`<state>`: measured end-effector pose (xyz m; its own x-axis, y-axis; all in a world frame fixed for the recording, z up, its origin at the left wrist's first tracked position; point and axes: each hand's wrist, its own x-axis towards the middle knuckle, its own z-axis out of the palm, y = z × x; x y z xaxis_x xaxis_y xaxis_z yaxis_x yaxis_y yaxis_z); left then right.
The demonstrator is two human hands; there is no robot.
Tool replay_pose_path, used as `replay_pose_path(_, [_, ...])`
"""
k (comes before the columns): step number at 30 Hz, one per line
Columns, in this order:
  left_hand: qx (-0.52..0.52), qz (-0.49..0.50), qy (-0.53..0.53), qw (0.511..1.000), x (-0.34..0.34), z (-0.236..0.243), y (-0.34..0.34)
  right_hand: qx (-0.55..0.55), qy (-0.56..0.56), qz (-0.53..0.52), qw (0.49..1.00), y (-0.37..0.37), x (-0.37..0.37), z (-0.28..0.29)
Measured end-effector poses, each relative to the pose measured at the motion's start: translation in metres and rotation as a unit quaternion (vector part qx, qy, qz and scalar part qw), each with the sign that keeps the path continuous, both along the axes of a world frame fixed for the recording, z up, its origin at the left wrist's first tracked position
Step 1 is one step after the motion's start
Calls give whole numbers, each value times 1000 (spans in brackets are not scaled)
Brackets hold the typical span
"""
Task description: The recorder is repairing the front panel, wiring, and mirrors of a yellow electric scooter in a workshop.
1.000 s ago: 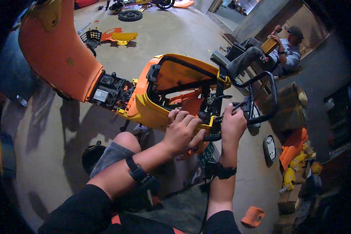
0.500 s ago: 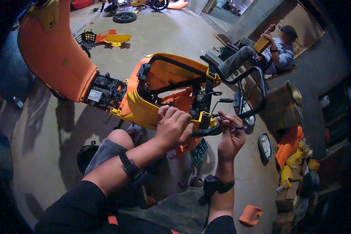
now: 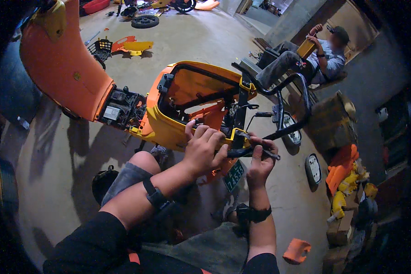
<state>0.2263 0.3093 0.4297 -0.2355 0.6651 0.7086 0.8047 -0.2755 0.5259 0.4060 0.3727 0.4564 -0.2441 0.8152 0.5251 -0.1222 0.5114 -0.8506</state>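
An orange and yellow scooter body (image 3: 164,128) lies across my view, its compartment uncovered and a black tubular rail (image 3: 308,102) at its right end. My left hand (image 3: 205,153) curls its fingers over the yellow panel's lower rim. At the yellow corner bracket (image 3: 237,136) by the rail, my right hand (image 3: 261,162) grips a metal wrench (image 3: 273,155); the wrench's far end is hidden. A long curved orange panel (image 3: 66,68) rises at the left, beside exposed black electrical parts (image 3: 121,107).
A person (image 3: 331,57) sits upper right holding a yellow object. Orange and yellow parts (image 3: 338,169) and cardboard boxes (image 3: 340,226) pile along the right. A loose wheel (image 3: 144,22), black basket (image 3: 100,49) and more panels lie on the far floor; an orange piece (image 3: 297,250) lies lower right.
My right hand has moved down and left, turning, with the wrench now showing across its fingers. My left hand has shifted slightly left and stays on the rim.
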Motion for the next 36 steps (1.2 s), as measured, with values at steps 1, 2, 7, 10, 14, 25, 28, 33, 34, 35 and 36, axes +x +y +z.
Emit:
replay_pose_path(1, [0,1,-2,1000,0,0,0,10,-36,7,999,0,2,-1])
replay_pose_path(2, [0,1,-3,1000,-1,1,0,20,-70,13,997,-1,3,-2])
replay_pose_path(7, [2,1,-4,1000,-1,1,1,6,-22,14,1000,-2,0,-1])
replay_pose_path(10, [3,2,-6,1000,-1,2,1,12,7,-5,1000,0,-2,1])
replay_pose_path(14, [-4,-3,-5,1000,-1,0,1,-15,-16,-4,1000,4,3,-5])
replay_pose_path(25, [-22,-4,4,1000,-2,1,-1,-26,-36,-69,997,7,10,-8])
replay_pose_path(28, [-22,-2,6,1000,-4,-1,0,-34,-33,-119,992,-1,11,-16])
replay_pose_path(33, [-16,0,7,1000,-2,-1,0,-70,-79,-202,974,-5,21,-17])
replay_pose_path(34, [-19,0,7,1000,-2,0,0,-111,-65,-196,972,-6,21,-16])
replay_pose_path(35, [-19,1,6,1000,-2,0,-1,-152,-50,-191,968,-7,19,-15])
replay_pose_path(36, [-19,2,4,1000,-2,1,-1,-192,-35,-186,963,-9,17,-14])
